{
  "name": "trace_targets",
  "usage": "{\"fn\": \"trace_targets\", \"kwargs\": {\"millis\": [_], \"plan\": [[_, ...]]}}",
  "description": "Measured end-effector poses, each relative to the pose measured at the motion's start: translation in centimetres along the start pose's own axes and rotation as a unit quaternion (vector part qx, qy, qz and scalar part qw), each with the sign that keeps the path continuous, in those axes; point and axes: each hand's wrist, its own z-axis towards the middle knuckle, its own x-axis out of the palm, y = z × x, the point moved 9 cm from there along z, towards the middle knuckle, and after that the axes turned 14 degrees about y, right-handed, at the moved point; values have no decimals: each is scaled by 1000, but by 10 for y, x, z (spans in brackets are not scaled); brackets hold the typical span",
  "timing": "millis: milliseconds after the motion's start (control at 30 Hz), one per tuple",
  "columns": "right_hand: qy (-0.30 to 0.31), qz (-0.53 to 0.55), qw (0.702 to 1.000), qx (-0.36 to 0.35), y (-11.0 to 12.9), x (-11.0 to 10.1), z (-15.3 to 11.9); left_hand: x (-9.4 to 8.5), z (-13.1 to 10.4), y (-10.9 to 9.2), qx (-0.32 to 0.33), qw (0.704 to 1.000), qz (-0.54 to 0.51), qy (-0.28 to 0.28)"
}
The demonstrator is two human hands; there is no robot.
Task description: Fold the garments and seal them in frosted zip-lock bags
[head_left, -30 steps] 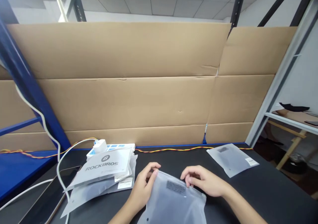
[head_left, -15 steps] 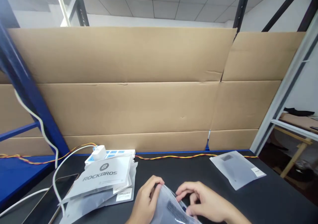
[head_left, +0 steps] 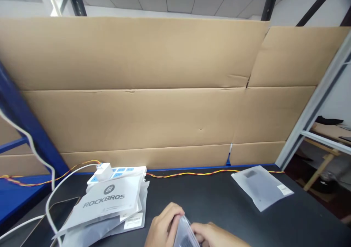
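Note:
A frosted plastic bag with dark print stands tilted at the bottom middle, running out of the frame. My left hand grips its upper left edge, thumb on the near side and fingers curled behind. On the other side, my right hand is closed at the bag's right edge, its fingertips hidden behind or inside it. Whether the right fingers hold the bag or something within it cannot be made out. Left of my hands lies a pile of similar frosted bags, the top one printed ROCKBROS.
Another frosted bag with a white label lies flat at the right. Behind the pile sits a white power strip with a plugged-in charger. A phone and white cables are at the left. A cardboard wall closes off the back.
My right hand has drawn in toward the bag and lower, its fingers now closed at the edge. The bag has turned narrower and more upright. The view has shifted slightly.

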Motion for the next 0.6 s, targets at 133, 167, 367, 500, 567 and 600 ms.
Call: {"fn": "trace_targets", "kwargs": {"millis": [133, 167, 367, 500, 567, 600], "plan": [[-68, -23, 997, -10, -11, -8, 4, 1, 3, 3, -15, 999, -22, 27], [-97, -29, 995, -17, -15, -18, 1, 1, 4, 6, -21, 999, -28, 32], [-333, -41, 941, -32, -42, -110, -49, -7, 5, 29, -84, 996, 6, 13], [-401, -46, 915, -13, -58, -143, -77, -18, 2, 12, -55, 992, 110, 26], [-424, -49, 904, -7, -62, -148, -85, -5, 1, -7, 7, 985, 125, 119], [-434, -52, 900, -6, -62, -149, -88, 5, -1, -16, 44, 976, 125, 170]]}}
